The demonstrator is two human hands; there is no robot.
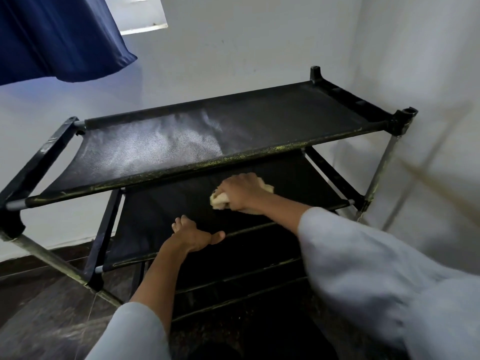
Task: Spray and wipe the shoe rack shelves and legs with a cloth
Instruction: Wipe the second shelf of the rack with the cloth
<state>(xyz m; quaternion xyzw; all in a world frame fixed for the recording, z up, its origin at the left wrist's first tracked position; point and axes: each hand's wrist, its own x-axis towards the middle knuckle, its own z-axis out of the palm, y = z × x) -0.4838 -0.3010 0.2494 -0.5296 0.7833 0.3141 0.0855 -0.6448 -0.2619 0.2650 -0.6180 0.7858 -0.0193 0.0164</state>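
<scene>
So your right hand (240, 190) is bunched round a crumpled pale yellow cloth (219, 201), pressed onto the 2nd shelf (166, 211) of the shoe rack (259, 154). Shelves are black woven mesh stretched btwn thin bars, w/ black plastic corner joints and dull metal tube legs (381, 165). Top shelf (285, 118) has a whitish, speckled patch on its left half; right half looks plain dark. Your left hand (193, 236) rests flat on the 2nd shelf's front edge, fingers spread, holding nothing. Loose pale sleeves (376, 276) on both arms. Navy curtain (57, 35) hangs top left. No readable writing or labels.
</scene>
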